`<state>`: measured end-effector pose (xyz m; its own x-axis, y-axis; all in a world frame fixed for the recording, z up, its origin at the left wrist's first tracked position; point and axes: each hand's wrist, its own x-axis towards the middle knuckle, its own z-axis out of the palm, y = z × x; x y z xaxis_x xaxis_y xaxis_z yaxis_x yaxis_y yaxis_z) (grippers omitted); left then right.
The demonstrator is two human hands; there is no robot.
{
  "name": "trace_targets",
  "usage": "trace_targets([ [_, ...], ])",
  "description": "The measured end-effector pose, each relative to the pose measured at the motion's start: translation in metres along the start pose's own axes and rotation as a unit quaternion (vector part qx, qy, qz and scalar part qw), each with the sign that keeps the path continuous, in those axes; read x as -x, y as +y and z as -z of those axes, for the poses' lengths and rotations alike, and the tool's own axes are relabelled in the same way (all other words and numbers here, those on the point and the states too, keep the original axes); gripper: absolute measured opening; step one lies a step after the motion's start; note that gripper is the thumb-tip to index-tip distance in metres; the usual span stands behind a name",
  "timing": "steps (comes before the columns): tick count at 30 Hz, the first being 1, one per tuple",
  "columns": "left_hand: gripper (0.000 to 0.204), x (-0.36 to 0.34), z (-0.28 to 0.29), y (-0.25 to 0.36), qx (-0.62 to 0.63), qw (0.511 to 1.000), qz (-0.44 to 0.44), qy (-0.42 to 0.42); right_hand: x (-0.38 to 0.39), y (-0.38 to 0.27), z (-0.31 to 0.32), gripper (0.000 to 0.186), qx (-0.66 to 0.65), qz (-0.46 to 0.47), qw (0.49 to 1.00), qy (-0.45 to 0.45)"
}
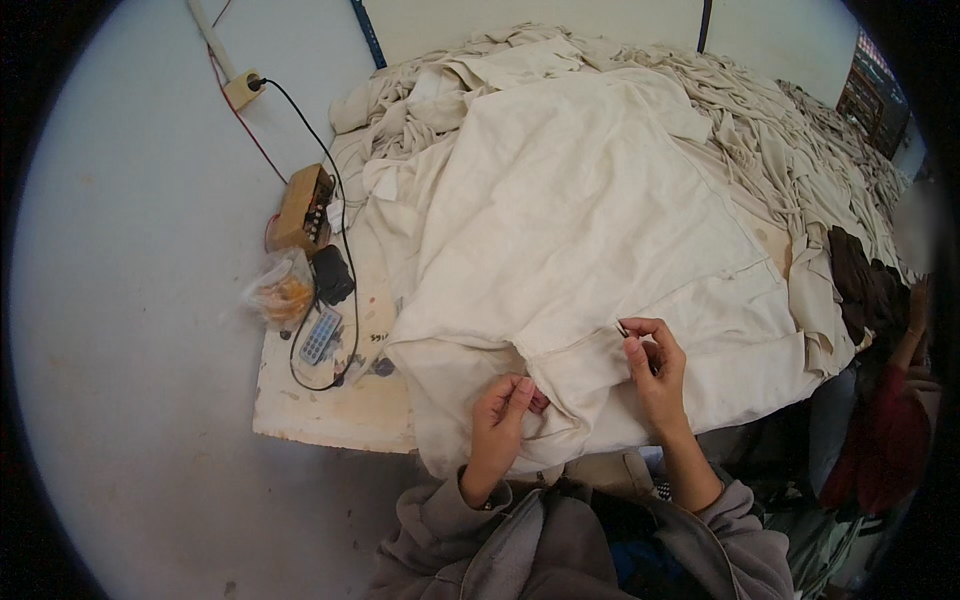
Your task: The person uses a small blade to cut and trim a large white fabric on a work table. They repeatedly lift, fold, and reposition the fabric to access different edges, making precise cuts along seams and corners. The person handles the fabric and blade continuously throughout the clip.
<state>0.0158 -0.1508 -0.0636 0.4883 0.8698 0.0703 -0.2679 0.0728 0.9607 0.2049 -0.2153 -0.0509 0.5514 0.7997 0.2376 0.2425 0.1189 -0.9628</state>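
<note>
A large cream cloth garment [590,210] lies spread over the table, its near part bunched and folded by my hands. My left hand [500,418] pinches the edge of an opening in it between thumb and fingers, and some fingertips show inside the opening. To the right, my right hand [660,380] is closed around a small dark pointed tool [623,330], whose tip shows past the thumb and forefinger just above the cloth. Most of that tool is hidden in the palm, so its exact kind cannot be made out.
Heaped beige cloth [770,150] covers the table's far and right sides. On the left are a brown box with knobs [303,208], a plastic bag [283,288], a remote control [320,335] and a black cable [343,215]. A person in red [880,440] is at the right.
</note>
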Motion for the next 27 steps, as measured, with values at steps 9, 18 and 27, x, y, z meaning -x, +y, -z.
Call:
trace_targets([
  [9, 0.023, 0.002, 0.006, 0.0, -0.059, 0.998, 0.02, 0.017, 0.001, -0.041, 0.025, 0.03, -0.27, -0.15, 0.924, -0.226],
  [18, 0.014, 0.002, 0.002, 0.0, -0.014, 0.999, -0.006, 0.036, 0.001, -0.043, 0.021, 0.032, -0.377, -0.114, 0.855, -0.336],
  [27, 0.012, 0.001, 0.003, 0.0, -0.041, 0.999, -0.003, 0.03, 0.004, -0.005, -0.014, 0.029, -0.168, -0.149, 0.954, -0.199],
])
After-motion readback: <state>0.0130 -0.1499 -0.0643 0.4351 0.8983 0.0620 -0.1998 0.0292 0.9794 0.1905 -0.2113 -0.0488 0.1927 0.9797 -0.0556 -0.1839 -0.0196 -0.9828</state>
